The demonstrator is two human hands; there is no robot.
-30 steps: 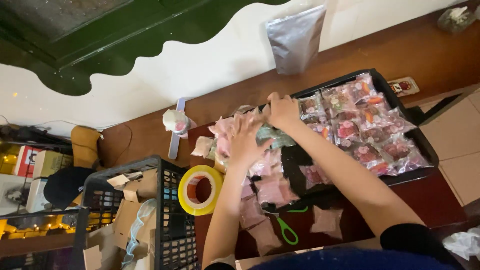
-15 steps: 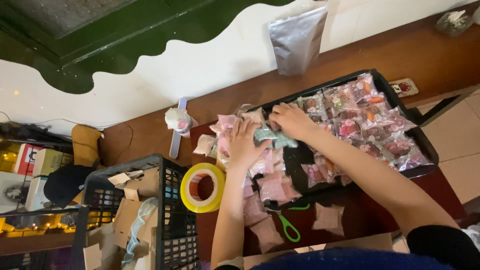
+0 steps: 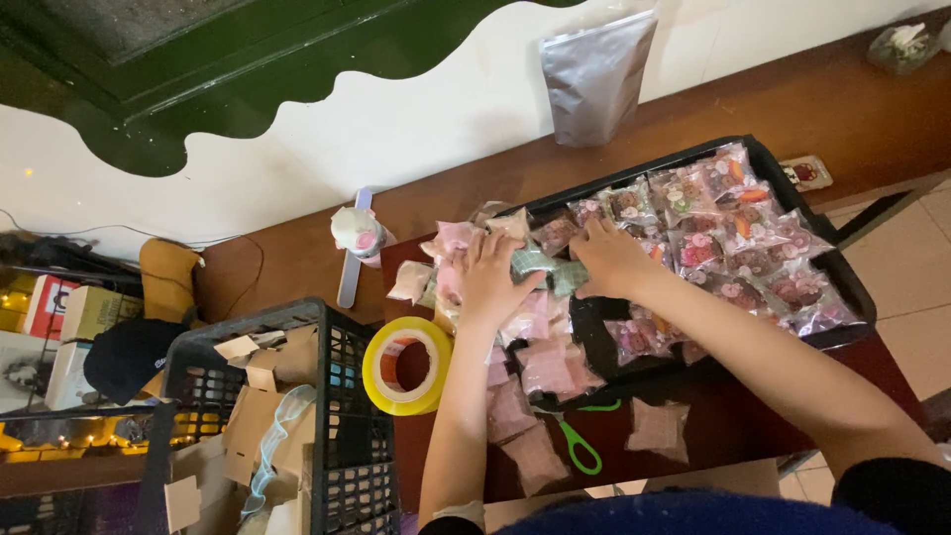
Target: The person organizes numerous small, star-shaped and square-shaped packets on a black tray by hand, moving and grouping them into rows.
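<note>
Crate [image 3: 342, 416], black and slatted, stands at far left with cardboard scraps inside. Just right of it, a yellow tape roll [image 3: 406, 365] lies flat on my dark worktop [image 3: 733, 451]. My left hand [image 3: 492, 280] presses palm-down on a heap of pink sachets [image 3: 530, 372], fingers spread and not closed round anything. Green-handled scissors [image 3: 577, 446] lie below the heap. Between my hands sits a greenish packet [image 3: 540, 266], touched from both sides. My right hand [image 3: 612, 260] rests fingers-down at the black tray's [image 3: 860, 297] left end; whether its grip is clamped there, I cannot tell. Wrapped sweets [image 3: 738, 248] fill the tray.
</note>
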